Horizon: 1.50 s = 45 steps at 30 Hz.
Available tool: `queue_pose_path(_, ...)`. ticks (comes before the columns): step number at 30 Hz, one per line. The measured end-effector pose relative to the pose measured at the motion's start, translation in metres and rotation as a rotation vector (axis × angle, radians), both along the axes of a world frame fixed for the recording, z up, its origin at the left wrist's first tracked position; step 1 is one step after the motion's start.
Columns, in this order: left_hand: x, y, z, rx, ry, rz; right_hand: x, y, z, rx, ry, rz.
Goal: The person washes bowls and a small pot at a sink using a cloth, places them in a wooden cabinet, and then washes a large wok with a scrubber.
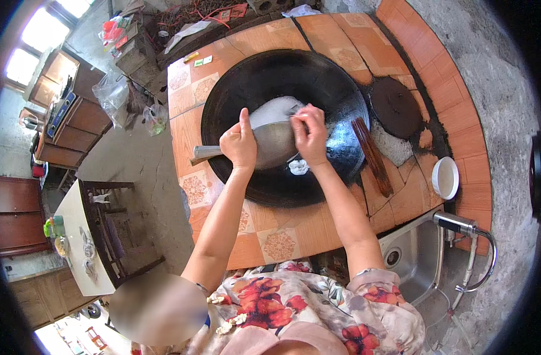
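A big black wok is set into the tiled stove top, with whitish liquid in its middle. Over it, my left hand is closed round the handle of a wide grey metal scoop, thumb pointing up. The handle's end sticks out past the wok's left rim, above a wooden stick end. My right hand is closed, fingers pinched together at the scoop's right side. A small greyish thing shows by its fingertips, too small to name. Below that hand lies a crumpled white piece.
A dark wooden piece leans across the wok's right rim. Beyond it are a round dark lid and a white bowl. A steel sink with a tap stands at the lower right, a table at left.
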<state>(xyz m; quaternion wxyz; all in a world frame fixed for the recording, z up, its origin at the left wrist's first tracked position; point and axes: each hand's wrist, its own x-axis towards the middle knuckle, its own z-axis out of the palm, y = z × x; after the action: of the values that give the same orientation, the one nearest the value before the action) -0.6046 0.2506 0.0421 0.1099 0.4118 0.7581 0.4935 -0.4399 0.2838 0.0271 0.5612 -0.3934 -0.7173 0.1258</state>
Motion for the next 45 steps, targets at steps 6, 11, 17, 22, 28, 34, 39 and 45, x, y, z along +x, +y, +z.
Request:
queue_pose_path(6,-0.008,0.007,-0.007,0.098,-0.159,0.061,-0.039,-0.017,0.023,0.059,0.011,0.258)
queue_pose_path(11,-0.053,0.01,-0.032,0.234,-0.952,0.19,-0.029,0.017,-0.062,-0.243,0.269,-0.178)
queue_pose_path(17,-0.059,-0.004,-0.026,0.378,-1.605,-0.125,-0.026,0.02,-0.217,-0.448,-0.415,-0.4)
queue_pose_path(22,-0.054,0.013,-0.043,0.382,-1.649,-0.178,-0.067,-0.022,-0.22,-0.459,-0.161,-0.013)
queue_pose_path(28,-0.064,0.015,-0.052,0.363,-1.671,-0.036,-0.012,-0.015,-0.089,-0.721,0.292,-0.042)
queue_pose_path(34,-0.015,0.021,-0.09,0.043,-1.726,0.162,0.016,-0.001,-0.099,-0.746,0.609,-0.123)
queue_pose_path(39,0.013,0.009,-0.079,-0.158,-1.869,0.278,0.044,-0.019,-0.084,-1.183,1.159,0.05)
queue_pose_path(45,0.022,-0.004,-0.097,-0.177,-1.893,0.22,0.065,-0.022,-0.045,-1.245,1.504,0.43)
